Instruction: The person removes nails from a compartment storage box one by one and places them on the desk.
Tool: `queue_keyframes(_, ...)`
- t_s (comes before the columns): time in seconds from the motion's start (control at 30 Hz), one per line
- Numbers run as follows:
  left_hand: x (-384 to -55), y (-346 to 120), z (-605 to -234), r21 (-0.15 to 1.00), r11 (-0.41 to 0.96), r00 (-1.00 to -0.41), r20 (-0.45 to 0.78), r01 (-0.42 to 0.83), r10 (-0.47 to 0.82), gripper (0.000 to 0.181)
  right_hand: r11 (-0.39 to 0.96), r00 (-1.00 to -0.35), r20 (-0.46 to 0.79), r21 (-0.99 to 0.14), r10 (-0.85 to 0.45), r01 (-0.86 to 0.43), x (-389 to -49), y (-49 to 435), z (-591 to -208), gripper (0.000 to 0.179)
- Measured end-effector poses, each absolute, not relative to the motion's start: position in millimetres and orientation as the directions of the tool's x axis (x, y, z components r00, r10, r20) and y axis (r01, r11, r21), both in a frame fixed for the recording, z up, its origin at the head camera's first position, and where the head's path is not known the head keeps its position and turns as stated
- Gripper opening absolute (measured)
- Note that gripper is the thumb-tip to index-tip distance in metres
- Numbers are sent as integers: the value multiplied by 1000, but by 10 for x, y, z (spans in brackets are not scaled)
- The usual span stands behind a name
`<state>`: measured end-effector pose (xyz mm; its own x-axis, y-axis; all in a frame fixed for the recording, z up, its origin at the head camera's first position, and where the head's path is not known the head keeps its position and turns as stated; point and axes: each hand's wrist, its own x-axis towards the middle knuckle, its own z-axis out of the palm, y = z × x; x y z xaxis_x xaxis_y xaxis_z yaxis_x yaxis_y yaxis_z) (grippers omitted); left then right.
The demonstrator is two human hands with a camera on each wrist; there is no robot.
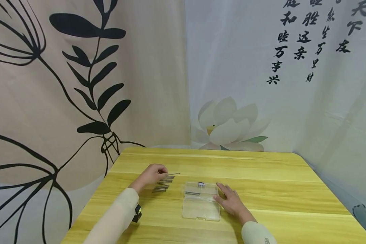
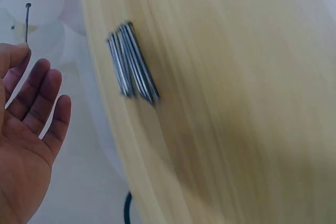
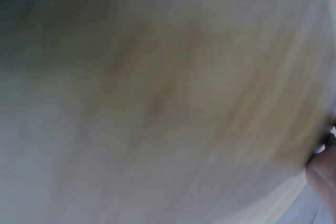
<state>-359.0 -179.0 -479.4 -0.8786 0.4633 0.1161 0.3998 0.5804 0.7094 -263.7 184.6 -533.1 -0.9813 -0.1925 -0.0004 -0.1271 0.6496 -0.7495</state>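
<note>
Between its thumb and index finger my left hand (image 1: 154,173) pinches a single nail (image 2: 27,22), head end outward; the other fingers are loosely bent. Several grey nails (image 2: 131,64) lie side by side on the table just below that hand, in separate groups in the head view. To their right lies a clear plastic case (image 1: 201,210), its lid folded open flat. A few nails (image 1: 192,193) lie in its far half. My right hand (image 1: 230,200) rests at the case's right edge with fingers extended. In the right wrist view only part of it shows, blurred.
The wooden table (image 1: 271,189) has a rounded far right corner. Behind it hangs a printed curtain (image 1: 158,84) with plant drawings and a lotus. A small dark label (image 1: 201,184) sits at the case's far edge.
</note>
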Motion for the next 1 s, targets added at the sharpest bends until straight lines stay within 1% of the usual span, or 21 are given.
queue_keyframes(0.2,-3568,-2021,-4860,685,621,-896,108,381,431,13,650,-980,0,-748,-197,-131,-2642,1844,-5348,62)
queue_keyframes(0.3,-3544,-2125,-4894,691,624,-901,92,364,423,13,648,-980,-2,-750,-197,-129,-2638,1841,-5341,62)
queue_keyframes(0.63,-3459,-2330,-4993,693,617,-880,55,374,472,11,640,-979,4,-756,-203,-136,-2627,1849,-5331,63)
queue_keyframes(0.8,-3397,-2379,-5029,712,593,-871,52,375,488,11,640,-979,4,-757,-202,-135,-2628,1850,-5333,63)
queue_keyframes(1.0,-3338,-2406,-5092,760,567,-874,2,317,486,12,647,-980,5,-751,-200,-136,-2630,1851,-5336,63)
